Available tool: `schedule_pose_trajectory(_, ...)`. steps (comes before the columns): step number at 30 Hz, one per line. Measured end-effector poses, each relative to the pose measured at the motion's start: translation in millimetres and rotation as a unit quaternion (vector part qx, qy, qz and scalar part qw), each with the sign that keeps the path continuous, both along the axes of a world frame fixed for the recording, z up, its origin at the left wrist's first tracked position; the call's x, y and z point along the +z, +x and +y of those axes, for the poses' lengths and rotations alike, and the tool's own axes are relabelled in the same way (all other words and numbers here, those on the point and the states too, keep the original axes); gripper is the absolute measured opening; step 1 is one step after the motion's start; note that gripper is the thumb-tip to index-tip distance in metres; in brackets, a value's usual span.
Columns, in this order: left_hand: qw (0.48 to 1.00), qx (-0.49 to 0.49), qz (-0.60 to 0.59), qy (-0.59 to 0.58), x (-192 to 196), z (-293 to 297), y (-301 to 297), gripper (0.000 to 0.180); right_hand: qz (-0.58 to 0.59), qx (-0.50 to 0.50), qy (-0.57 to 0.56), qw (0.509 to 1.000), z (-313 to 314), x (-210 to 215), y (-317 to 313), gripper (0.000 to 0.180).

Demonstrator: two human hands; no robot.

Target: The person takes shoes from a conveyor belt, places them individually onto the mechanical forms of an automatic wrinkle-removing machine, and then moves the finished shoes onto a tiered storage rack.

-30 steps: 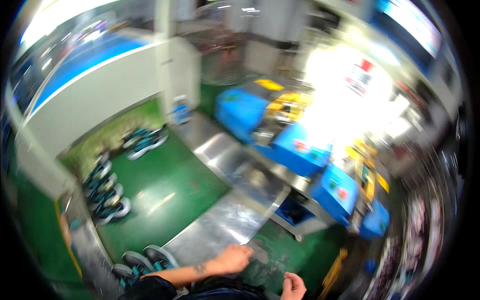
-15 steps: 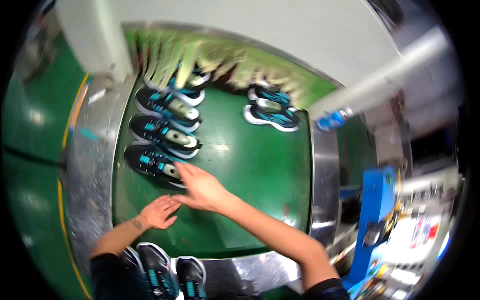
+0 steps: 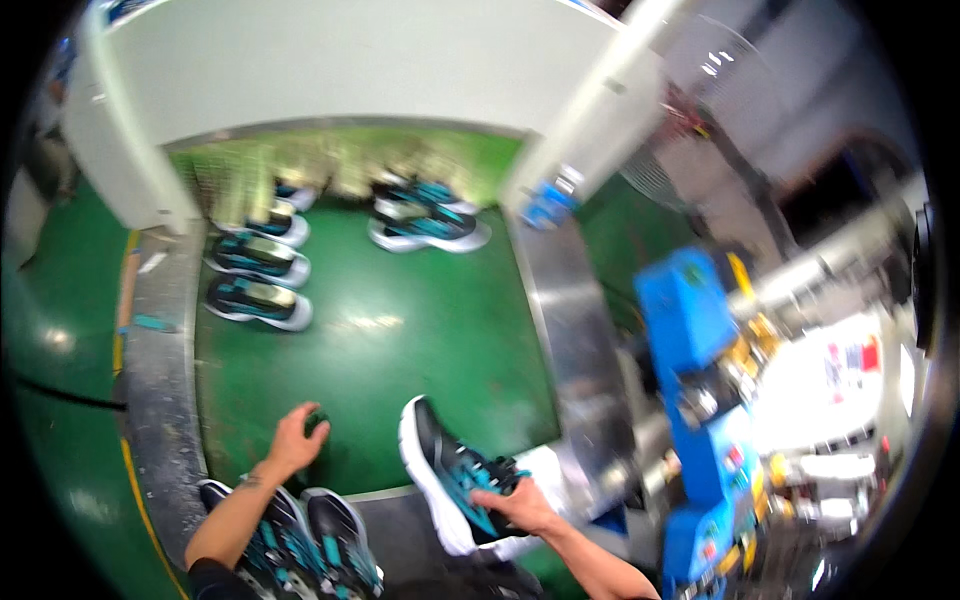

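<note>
My right hand [image 3: 515, 505] grips a black-and-teal sneaker [image 3: 440, 475] with a thick white sole, tilted with its toe up, over the near metal edge. Out over the green belt [image 3: 370, 370], my left hand [image 3: 297, 440] has thumb and fingers apart; a dark patch between them is too blurred to make out. Beneath and beside my left forearm stand several matching sneakers [image 3: 335, 525]. Along the belt's left side lies a row of sneakers [image 3: 258, 302], the farthest partly hidden by the fringe curtain [image 3: 340, 165]. Others [image 3: 428, 228] sit at the far right.
Metal rims border the belt, the right one [image 3: 580, 340] carrying a blue-labelled bottle [image 3: 550, 200] at its far end. A white housing [image 3: 320, 70] stands above the curtain. Blue machinery [image 3: 690, 310] is on the right, and green floor [image 3: 70, 330] lies to the left.
My right hand has gone from the row of sneakers to the near right, where it now holds a sneaker. My hands have separated. The belt's sneakers sit farther toward the curtain, and the view has shifted.
</note>
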State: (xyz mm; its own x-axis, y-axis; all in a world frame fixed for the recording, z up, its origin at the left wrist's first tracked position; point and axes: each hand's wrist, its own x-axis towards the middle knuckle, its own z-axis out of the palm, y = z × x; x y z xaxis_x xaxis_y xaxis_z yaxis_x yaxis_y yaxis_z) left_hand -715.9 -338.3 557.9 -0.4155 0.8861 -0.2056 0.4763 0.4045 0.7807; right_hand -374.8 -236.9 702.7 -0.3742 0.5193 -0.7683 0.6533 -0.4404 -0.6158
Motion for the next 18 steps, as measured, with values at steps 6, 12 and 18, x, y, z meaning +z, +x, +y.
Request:
schedule_pose_trajectory(6,0.762,-0.11,-0.593,0.236,110.7,26.9,190.2,0.086,0.163,-0.264,0.251,0.917,-66.9,74.6,95.2,0.056)
schedule_pose_trajectory(12,0.785,-0.198,-0.557,0.186,222.7,26.3,352.4,0.072,0.432,-0.157,0.444,0.769,-117.3,128.6,173.1,0.075)
schedule_pose_trajectory(18,0.825,-0.268,-0.497,0.033,182.0,-59.5,529.6,0.059,0.321,-0.338,0.289,0.836,-228.6,64.7,371.1,0.066)
